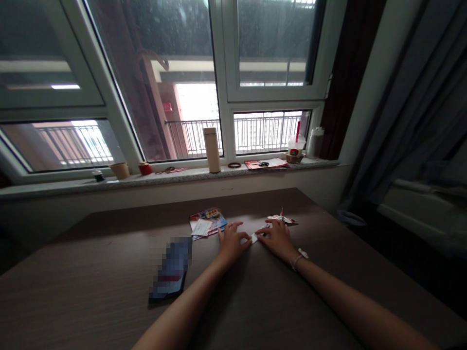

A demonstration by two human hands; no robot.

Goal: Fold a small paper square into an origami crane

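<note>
A small white piece of paper (254,237) lies on the brown table (109,262) between my two hands. My left hand (232,241) pinches its left side with thumb and forefinger, the other fingers spread. From the right, my right hand (276,237) holds the paper's other side with its fingertips. Just beyond my right hand sits a folded paper shape (286,220) with a pointed tip, partly hidden by the fingers. Colourful printed packets (219,219) with a white paper sheet (202,227) on top are beside my left hand's fingers.
A phone (171,270), its screen pixelated, lies left of my left forearm. Along the windowsill (175,178) stand a tan flask (212,150), a paper cup (120,170), a red spool (145,168), a drink cup (296,146) and red papers with scissors (268,164).
</note>
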